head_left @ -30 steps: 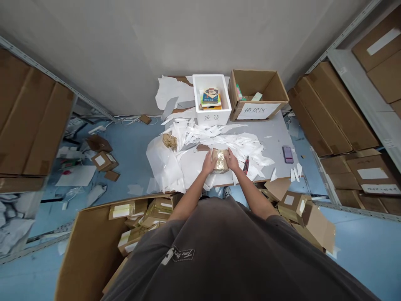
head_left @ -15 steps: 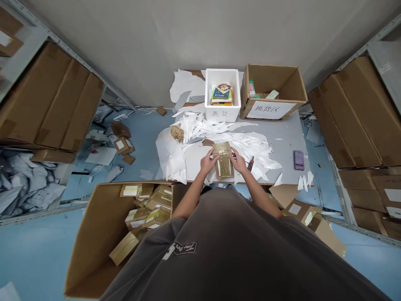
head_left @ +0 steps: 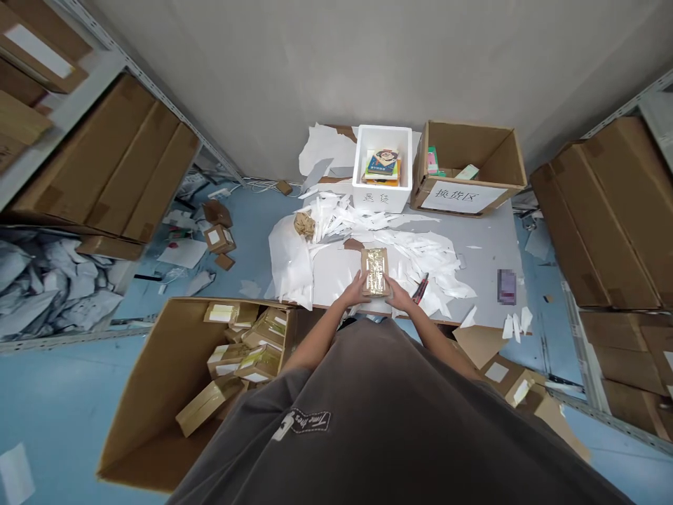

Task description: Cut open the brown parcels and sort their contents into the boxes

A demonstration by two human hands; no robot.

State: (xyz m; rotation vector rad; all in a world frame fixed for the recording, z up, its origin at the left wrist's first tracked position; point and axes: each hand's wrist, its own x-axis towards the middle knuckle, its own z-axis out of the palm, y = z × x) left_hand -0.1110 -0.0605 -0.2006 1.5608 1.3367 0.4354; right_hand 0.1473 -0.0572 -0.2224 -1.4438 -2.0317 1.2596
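A small brown carton [head_left: 375,271] wrapped in shiny tape is at the front middle of the table, with its taped face up. My left hand [head_left: 357,289] grips its left side near the lower corner. On the other side, my right hand [head_left: 398,292] holds the lower right corner. Just right of that hand, a red and black cutter [head_left: 420,288] lies on torn white paper strips [head_left: 431,259]. A brown scrap [head_left: 354,244] is beyond the carton's upper left corner.
At the table's back stand a white bin [head_left: 382,201] with books and a labelled cardboard box [head_left: 465,203]. A large open box [head_left: 141,407] of taped parcels is at the lower left. A phone [head_left: 507,287] lies on the right; shelves with cartons flank both sides.
The carton has been tilted so a different, glossier face shows. Both hands have shifted down to its lower corners. The whole view has shifted slightly.
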